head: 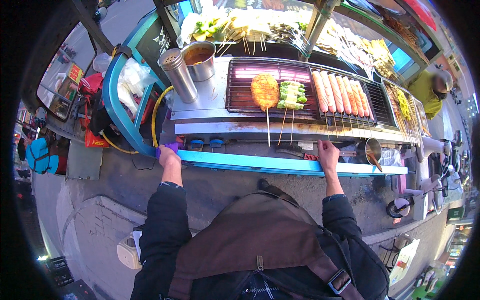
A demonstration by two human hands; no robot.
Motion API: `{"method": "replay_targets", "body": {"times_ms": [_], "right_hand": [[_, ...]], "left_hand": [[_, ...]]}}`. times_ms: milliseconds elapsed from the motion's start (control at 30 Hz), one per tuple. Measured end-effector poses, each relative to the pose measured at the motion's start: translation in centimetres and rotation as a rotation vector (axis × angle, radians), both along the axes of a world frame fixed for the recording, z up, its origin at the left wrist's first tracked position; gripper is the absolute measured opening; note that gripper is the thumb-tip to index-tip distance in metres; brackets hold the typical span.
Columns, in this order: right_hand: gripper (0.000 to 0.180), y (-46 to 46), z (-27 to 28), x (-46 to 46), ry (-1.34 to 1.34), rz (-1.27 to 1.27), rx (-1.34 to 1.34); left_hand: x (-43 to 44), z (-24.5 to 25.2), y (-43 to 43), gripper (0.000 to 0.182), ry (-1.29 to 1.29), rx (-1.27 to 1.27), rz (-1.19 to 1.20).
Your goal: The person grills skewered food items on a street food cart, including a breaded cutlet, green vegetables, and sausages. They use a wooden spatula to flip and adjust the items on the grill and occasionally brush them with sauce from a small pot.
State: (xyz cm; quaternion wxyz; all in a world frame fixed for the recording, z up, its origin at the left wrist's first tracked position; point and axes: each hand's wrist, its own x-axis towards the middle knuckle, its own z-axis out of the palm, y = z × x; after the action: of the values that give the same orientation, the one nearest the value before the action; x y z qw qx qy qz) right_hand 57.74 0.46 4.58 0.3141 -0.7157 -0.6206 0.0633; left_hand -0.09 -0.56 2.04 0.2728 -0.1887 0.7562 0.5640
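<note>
A purple cloth (168,147) is bunched under my left hand (169,157), which grips it at the left end of the blue metal rail (255,160). My right hand (329,154) is at the grill's front edge, its fingertips by the stick of a leftmost sausage (319,92); whether they pinch it is unclear. Several skewered sausages lie side by side on the grill rack (240,84). To their left are a breaded patty on a stick (265,91) and a leafy green wrapped skewer (292,95). More skewers (403,105) lie at the right.
A steel shaker (179,77) and a pot of brown sauce (198,60) stand left of the rack. Trays of raw skewers (258,24) line the back. A metal cup with a brush (369,151) sits right of my right hand. A person in yellow-green (423,93) is beyond the cart.
</note>
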Motion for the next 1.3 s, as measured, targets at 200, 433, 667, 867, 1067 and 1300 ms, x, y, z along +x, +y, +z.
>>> {"method": "replay_targets", "body": {"times_ms": [200,433,667,867,1067,1300], "right_hand": [[0.03,0.0,0.0,-0.1,0.008,-0.01,-0.016],[0.03,0.0,0.1,-0.1,0.029,-0.034,-0.043],[0.03,0.0,-0.1,-0.1,0.021,-0.027,-0.012],[0.029,0.0,0.2,-0.1,0.01,-0.023,-0.026],[0.029,-0.1,0.2,-0.1,-0.001,-0.017,-0.004],[0.03,-0.2,-0.9,0.9,-0.025,-0.037,-0.057]], "left_hand": [[-0.1,0.1,-0.1,0.082,0.005,-0.038,-0.014],[-0.2,0.2,0.0,0.075,-0.014,-0.09,0.017],[0.2,0.3,-0.2,0.08,0.018,-0.043,-0.025],[0.1,0.4,-0.1,0.082,0.022,-0.086,-0.014],[0.2,0.3,-0.1,0.082,0.026,-0.07,-0.007],[-0.3,-0.4,-0.6,0.078,0.07,-0.095,-0.153]]}}
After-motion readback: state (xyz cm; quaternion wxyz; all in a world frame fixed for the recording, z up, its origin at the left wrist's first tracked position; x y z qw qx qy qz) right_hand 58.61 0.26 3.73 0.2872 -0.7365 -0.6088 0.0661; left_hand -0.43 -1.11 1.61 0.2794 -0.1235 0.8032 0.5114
